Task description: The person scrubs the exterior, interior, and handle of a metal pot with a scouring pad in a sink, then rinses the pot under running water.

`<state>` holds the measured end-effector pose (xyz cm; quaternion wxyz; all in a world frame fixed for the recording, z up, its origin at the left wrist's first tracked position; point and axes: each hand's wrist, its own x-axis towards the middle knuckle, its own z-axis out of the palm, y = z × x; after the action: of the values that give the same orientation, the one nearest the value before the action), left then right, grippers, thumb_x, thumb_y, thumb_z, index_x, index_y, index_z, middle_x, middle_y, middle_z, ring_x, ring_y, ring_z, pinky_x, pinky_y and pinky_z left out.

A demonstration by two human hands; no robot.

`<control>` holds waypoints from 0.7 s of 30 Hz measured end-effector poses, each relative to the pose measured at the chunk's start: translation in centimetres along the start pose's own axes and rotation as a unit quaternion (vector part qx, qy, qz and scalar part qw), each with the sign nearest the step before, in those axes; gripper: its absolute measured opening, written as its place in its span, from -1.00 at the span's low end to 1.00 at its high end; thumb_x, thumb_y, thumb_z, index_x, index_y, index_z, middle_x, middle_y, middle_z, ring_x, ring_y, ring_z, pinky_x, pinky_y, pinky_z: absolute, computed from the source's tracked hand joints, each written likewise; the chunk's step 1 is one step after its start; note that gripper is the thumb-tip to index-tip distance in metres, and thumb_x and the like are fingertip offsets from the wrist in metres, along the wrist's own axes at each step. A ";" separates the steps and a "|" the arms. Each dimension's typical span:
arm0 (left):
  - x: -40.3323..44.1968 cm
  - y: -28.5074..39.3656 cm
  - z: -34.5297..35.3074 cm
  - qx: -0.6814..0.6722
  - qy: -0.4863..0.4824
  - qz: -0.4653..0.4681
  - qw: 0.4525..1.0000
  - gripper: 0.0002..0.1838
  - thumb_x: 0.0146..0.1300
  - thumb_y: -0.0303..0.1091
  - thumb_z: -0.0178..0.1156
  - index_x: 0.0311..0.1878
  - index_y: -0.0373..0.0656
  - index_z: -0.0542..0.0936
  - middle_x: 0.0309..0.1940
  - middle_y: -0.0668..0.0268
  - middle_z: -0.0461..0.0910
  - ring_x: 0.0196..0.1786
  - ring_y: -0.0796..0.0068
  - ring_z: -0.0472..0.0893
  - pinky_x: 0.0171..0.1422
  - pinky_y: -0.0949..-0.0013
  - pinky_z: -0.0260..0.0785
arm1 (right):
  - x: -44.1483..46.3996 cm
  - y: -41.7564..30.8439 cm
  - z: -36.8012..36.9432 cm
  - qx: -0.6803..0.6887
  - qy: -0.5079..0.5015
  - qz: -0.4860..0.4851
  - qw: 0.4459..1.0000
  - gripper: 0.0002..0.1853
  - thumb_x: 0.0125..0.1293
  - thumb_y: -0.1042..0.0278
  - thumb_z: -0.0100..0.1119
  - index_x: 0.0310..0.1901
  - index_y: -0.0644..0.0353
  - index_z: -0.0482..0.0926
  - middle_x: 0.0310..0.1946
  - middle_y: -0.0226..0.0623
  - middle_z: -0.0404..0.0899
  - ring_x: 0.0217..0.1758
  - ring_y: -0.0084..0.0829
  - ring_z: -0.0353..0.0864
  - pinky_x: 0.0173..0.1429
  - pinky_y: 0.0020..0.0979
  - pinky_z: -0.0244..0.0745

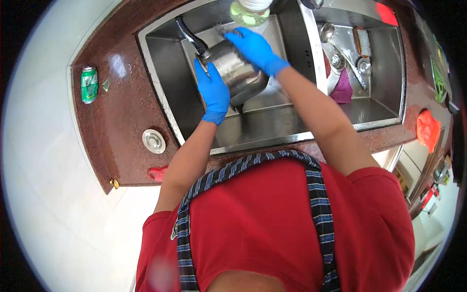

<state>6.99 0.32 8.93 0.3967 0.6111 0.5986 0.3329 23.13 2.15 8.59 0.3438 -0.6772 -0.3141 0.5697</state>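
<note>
A shiny steel pot (227, 63) lies tilted on its side in the left basin of the sink (272, 103). Its long black handle (188, 34) points to the upper left. My left hand (214, 93), in a blue glove, grips the pot at its rim near the handle. Across the pot's upper side is my right hand (255, 49), also gloved in blue, its fingers closed on a dark, wiry scrubber (224, 31). The scrubber is partly hidden by the glove and slightly blurred. A clear container with greenish liquid (249, 17) is just beyond my right hand.
In the right basin are a ladle (327, 32), a white-bristled brush (363, 42) and a purple cloth (343, 88). A green can (89, 85) and a round metal lid (153, 141) rest on the left counter (124, 117). A red bag (427, 130) lies at the right.
</note>
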 end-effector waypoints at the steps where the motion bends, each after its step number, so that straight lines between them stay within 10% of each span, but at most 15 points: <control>1: 0.1 -0.4 0.2 0.004 0.011 0.004 1.000 -0.46 0.39 -0.26 -0.07 0.32 -0.40 0.16 0.12 -0.09 0.42 0.11 0.18 0.47 0.18 0.29 0.26 | 3.9 2.0 0.1 -0.019 0.014 -0.096 0.995 -0.48 0.25 -0.12 0.03 -0.01 0.18 0.54 -0.26 -0.09 0.60 -0.22 -0.22 0.58 -0.06 -0.30 0.46; 3: 0.2 -0.2 0.0 -0.001 0.007 -0.009 1.000 -0.46 0.39 -0.26 -0.07 0.32 -0.40 0.16 0.13 -0.09 0.41 0.12 0.18 0.47 0.19 0.30 0.25 | 9.6 5.0 0.5 -0.036 0.025 -0.202 0.978 -0.49 0.25 -0.13 0.03 -0.05 0.19 0.55 -0.36 -0.11 0.60 -0.29 -0.31 0.59 -0.14 -0.32 0.46; 6: 0.2 -0.5 -0.1 -0.014 -0.012 -0.034 0.999 -0.46 0.39 -0.28 -0.08 0.33 -0.39 0.16 0.15 -0.10 0.40 0.16 0.17 0.45 0.20 0.31 0.24 | 11.0 5.4 0.1 0.032 -0.051 -0.052 0.997 -0.47 0.25 -0.15 0.01 -0.09 0.23 0.55 -0.41 -0.09 0.58 -0.33 -0.38 0.58 -0.18 -0.32 0.45; 13: 0.0 0.3 0.2 -0.015 0.006 -0.009 1.000 -0.46 0.39 -0.27 -0.05 0.33 -0.38 0.16 -0.05 -0.02 0.51 -0.12 0.37 0.51 -0.01 0.33 0.34 | -4.7 3.6 2.0 0.005 0.163 -0.184 0.969 -0.56 0.25 0.01 0.11 0.02 0.18 0.51 -0.10 -0.11 0.56 -0.10 -0.26 0.57 -0.01 -0.31 0.44; 15: -0.2 1.2 -0.2 -0.008 0.000 -0.058 0.998 -0.45 0.39 -0.27 -0.05 0.33 -0.38 0.15 -0.16 0.02 0.53 -0.26 0.43 0.48 -0.12 0.34 0.35 | -6.5 4.5 2.4 -0.325 0.231 -0.406 0.823 -0.57 0.21 0.12 0.17 0.05 0.18 0.48 0.04 -0.16 0.49 0.02 -0.18 0.53 0.09 -0.28 0.42; 19: 0.1 -0.1 0.1 -0.014 0.016 -0.003 1.000 -0.45 0.39 -0.27 -0.05 0.33 -0.37 0.15 -0.09 -0.01 0.52 -0.18 0.38 0.51 -0.05 0.34 0.36 | -3.1 3.5 1.8 -0.189 0.196 -0.357 0.894 -0.57 0.18 0.14 0.18 0.05 0.15 0.49 0.08 -0.20 0.46 0.07 -0.17 0.50 0.13 -0.24 0.39; 21: -0.1 2.1 -0.5 -0.032 -0.031 -0.126 0.991 -0.46 0.38 -0.29 -0.05 0.33 -0.38 0.15 0.07 -0.06 0.46 0.04 0.29 0.51 0.11 0.32 0.32 | 0.5 1.6 0.5 -0.053 0.061 -0.117 0.990 -0.59 0.23 0.13 0.16 0.03 0.20 0.50 -0.07 -0.26 0.54 -0.05 -0.35 0.53 0.05 -0.38 0.40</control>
<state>7.50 0.35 11.00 0.4731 0.5278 0.6472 0.2807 22.81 1.66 6.94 0.3898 -0.6866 -0.3996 0.4658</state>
